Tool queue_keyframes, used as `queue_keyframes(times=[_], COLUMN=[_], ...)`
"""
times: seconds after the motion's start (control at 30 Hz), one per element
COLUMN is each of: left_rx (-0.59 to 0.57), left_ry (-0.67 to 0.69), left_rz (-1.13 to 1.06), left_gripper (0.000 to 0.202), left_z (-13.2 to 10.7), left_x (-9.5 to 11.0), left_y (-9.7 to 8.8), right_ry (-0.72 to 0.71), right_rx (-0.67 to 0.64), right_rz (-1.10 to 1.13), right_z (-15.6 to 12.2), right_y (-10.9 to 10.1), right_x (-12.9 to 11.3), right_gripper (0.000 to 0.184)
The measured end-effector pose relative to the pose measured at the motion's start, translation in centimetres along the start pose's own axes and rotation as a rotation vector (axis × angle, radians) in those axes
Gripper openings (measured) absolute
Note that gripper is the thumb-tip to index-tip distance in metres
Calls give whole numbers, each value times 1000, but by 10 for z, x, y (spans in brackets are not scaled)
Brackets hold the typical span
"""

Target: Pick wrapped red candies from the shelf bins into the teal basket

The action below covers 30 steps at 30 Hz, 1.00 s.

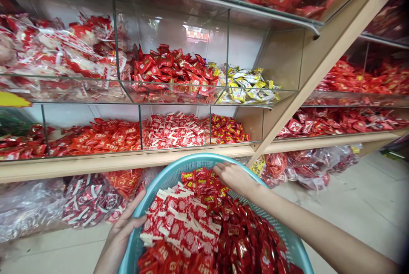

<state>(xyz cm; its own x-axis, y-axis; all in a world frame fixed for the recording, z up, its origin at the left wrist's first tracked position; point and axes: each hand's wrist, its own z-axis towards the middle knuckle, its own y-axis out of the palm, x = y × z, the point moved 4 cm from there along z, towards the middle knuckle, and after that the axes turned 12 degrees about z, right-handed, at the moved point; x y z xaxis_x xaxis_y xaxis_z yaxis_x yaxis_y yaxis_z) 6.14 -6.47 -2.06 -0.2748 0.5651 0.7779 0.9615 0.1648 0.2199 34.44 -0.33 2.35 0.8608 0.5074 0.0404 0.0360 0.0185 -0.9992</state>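
By candy shelves (79, 168) over pale tiles (361, 193), left fingers (132, 207) clasp the basket (182, 165); whether right fingers (222, 168) pinch sweets (202, 183) is unclear.

The basket (182, 164) sits before the shelf unit (79, 167), its far rim by the lowest board. In it lie the basket sweets (185, 227). The left hand (126, 223) is at the left rim; the right hand (234, 177) crosses the right one, over the far sweets. Behind, shelf sweets (179, 131) fill stacked compartments; bags (92, 201) lie beneath.
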Motion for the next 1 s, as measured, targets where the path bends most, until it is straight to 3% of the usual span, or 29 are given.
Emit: queue_keyframes(times=[0.2, 0.33, 0.43, 0.53, 0.6, 0.67, 0.77, 1.0], left_rx=[48, 58, 64, 52, 51, 60, 72, 77], left_ry=[57, 56, 76, 82, 93, 130, 152, 155], left_rz=[72, 74, 112, 122, 128, 145, 152, 178], left_gripper=[63, 59, 56, 58, 57, 52, 45, 44], left_z=[4, 6, 8, 11, 14, 16, 15, 12], left_x=[2, 1, 2, 0, 0, 0, 1, 3], left_y=[-4, -4, -5, -7, -8, -10, -10, -9], right_ry=[-16, -42, -5, 150, 248, 317, 352, 322], right_rx=[19, 73, 210, 335, 236, 44, -136, -90], right_rz=[-40, 69, 167, 261, 337, 450, 613, 668], right_z=[7, 7, 13, 27, 40, 52, 62, 64], right_y=[7, -18, -50, -71, -67, -54, -35, -27], right_x=[-10, -7, 22, 76, 113, 141, 161, 158], right_gripper=[14, 18, 26, 21, 15, 19, 23, 16])
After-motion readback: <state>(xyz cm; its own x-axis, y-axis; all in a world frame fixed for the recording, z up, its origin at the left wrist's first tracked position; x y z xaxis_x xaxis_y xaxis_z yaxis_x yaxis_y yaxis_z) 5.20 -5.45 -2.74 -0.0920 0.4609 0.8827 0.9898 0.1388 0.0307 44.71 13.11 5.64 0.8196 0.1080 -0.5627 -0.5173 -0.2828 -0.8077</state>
